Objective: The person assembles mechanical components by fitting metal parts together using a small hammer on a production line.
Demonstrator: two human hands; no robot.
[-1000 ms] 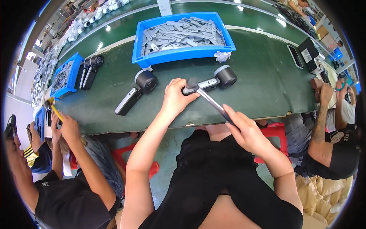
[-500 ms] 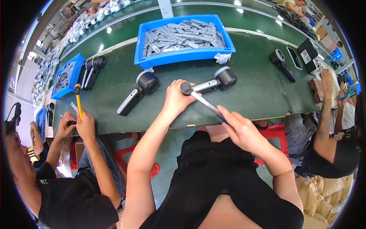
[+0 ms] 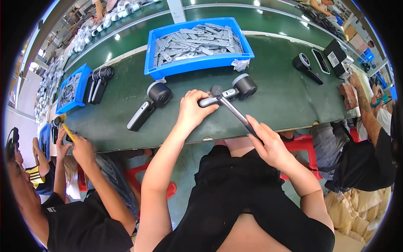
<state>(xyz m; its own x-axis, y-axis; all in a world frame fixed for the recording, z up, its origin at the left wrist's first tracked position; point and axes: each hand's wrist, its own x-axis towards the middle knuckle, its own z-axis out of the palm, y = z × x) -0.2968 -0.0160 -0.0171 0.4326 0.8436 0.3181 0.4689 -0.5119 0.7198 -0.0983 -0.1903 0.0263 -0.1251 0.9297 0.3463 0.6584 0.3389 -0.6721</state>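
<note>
Green workbench (image 3: 285, 90) carries a black box (image 3: 337, 48) at right; its pale label (image 3: 333, 59) is too small to read. A round-headed black device (image 3: 241, 89) lies with handle end clasped by the left hand (image 3: 191, 108), round head beyond the right hand (image 3: 270, 144). Right hand, apart from the left, grips a hammer (image 3: 234, 111); hammer head overlaps the device's handle, contact cannot be determined.

Left hand (image 3: 194, 106) curved, right hand (image 3: 268, 146) gripping, both forearms (image 3: 164, 153) extended forward
</note>
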